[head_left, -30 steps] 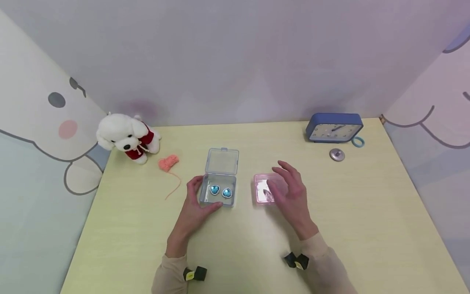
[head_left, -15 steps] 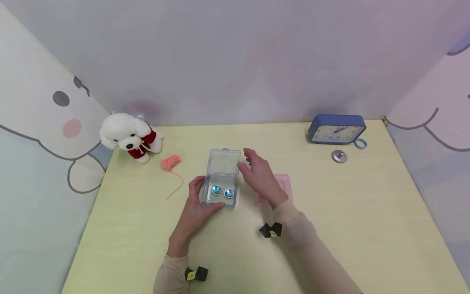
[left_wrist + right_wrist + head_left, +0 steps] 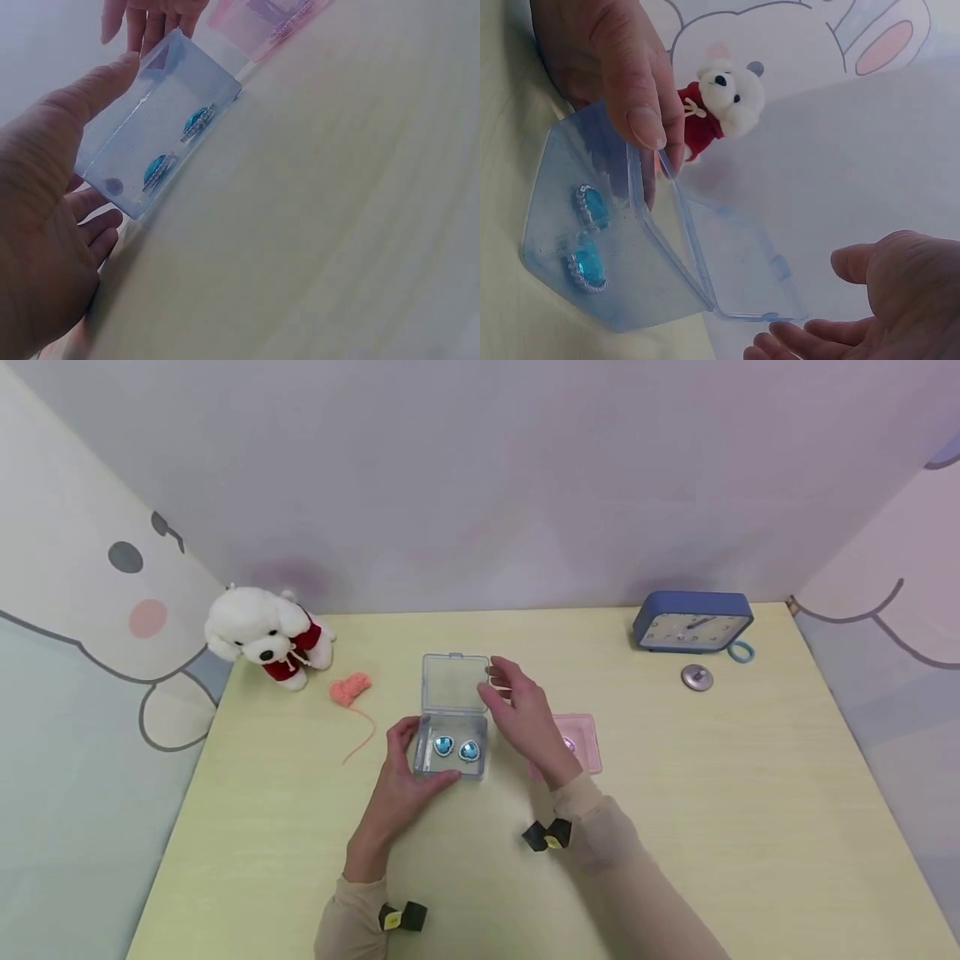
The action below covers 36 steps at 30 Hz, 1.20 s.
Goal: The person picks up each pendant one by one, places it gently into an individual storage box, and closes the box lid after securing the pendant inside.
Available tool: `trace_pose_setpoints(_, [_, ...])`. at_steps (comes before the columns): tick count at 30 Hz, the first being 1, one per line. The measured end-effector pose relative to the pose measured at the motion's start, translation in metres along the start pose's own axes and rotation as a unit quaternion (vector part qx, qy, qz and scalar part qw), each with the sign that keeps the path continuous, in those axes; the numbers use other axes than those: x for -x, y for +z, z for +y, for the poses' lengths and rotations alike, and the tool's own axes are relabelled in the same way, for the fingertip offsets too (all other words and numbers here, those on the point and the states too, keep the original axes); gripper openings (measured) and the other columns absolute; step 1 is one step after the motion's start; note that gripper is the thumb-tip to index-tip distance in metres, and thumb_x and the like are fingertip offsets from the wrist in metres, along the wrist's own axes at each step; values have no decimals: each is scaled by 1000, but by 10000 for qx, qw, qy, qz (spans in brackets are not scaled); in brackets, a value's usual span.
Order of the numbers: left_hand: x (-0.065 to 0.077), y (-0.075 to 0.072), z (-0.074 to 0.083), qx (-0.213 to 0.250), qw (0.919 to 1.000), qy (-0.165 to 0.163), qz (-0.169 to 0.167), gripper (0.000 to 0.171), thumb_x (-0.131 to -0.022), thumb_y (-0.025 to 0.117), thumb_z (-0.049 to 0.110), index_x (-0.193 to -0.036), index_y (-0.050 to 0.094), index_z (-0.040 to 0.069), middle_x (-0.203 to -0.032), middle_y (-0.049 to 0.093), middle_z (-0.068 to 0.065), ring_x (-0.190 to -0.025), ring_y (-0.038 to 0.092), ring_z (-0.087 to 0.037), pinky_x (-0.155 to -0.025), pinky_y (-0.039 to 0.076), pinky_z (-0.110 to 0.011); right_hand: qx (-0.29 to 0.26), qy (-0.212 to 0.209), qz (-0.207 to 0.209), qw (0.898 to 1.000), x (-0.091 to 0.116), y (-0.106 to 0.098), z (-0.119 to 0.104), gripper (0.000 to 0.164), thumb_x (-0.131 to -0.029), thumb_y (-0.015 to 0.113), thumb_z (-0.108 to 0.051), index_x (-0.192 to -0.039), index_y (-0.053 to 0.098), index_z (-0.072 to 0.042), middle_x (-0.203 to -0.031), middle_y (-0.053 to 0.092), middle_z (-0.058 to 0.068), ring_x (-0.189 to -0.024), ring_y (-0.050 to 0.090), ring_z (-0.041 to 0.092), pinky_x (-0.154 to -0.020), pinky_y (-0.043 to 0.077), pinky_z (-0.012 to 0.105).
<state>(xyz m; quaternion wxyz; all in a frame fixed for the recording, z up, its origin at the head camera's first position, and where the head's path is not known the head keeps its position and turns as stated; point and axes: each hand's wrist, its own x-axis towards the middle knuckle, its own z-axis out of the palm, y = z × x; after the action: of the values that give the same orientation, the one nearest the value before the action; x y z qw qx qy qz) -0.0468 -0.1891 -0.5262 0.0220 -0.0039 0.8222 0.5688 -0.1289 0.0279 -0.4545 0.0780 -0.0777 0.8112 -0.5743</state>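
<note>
A clear bluish plastic box stands on the table with its hinged lid raised. Inside lie two blue heart-shaped gem pieces with sparkly rims. My left hand grips the box from the left, thumb along the near wall and fingers round the far left side. At the lid's right edge is my right hand, its fingers extended and the fingertips right at the rim in the right wrist view. A pink plastic box sits partly behind the right wrist, with a pink gem inside.
Back left are a white plush dog in red and a coral yarn bundle with a loose strand. Back right stand a blue clock, a light blue ring and a round silver piece. A wall rises behind.
My right hand has moved left from over the pink box to the bluish box's lid. That lid has tilted slightly upward. The left hand keeps its grip.
</note>
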Motion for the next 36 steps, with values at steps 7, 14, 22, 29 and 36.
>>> trace_pose_setpoints(7, [1, 0, 2, -43, 10000, -27, 4, 101, -82, 93, 29, -155, 24, 19, -164, 39, -11, -154, 35, -29, -128, 21, -57, -296, -323, 123, 9990, 15, 1, -3, 58, -106, 62, -35, -154, 49, -5, -146, 61, 16, -133, 59, 30, -111, 50, 49])
trace_pose_setpoints(14, [0, -1, 3, -122, 9999, 14, -2, 102, -82, 93, 29, -155, 23, 19, -166, 38, -11, -155, 34, -29, -128, 20, -56, -560, -542, 475, 9958, 32, 7, -6, 40, -109, 56, -30, -138, 65, -5, -137, 69, 12, -123, 65, 29, -106, 52, 49])
trace_pose_setpoints(22, [1, -1, 1, -154, 9999, 30, -33, 102, -83, 93, 29, -157, 22, 18, -165, 38, -10, -155, 33, -27, -129, 19, -54, -470, -896, 520, 9935, 46, 22, -1, 24, -103, 65, -25, -118, 75, -10, -124, 74, 8, -124, 65, 29, -107, 49, 54])
trace_pose_setpoints(29, [3, -3, 0, -224, 9997, -90, -50, 102, -82, 93, 28, -156, 23, 18, -160, 44, -14, -144, 44, -34, -121, 29, -58, 301, -1821, 428, 9819, 51, 36, 11, 19, -97, 75, -19, -112, 74, -8, -122, 71, 9, -125, 61, 32, -109, 48, 54])
trace_pose_setpoints(36, [1, -3, -1, -155, 9998, 101, -76, 103, -81, 94, 24, -156, 23, 21, -161, 43, -15, -144, 45, -34, -119, 32, -57, 606, -1913, 262, 9793, 52, 43, 20, 29, -94, 79, -22, -116, 72, -3, -131, 66, 14, -130, 56, 35, -111, 46, 55])
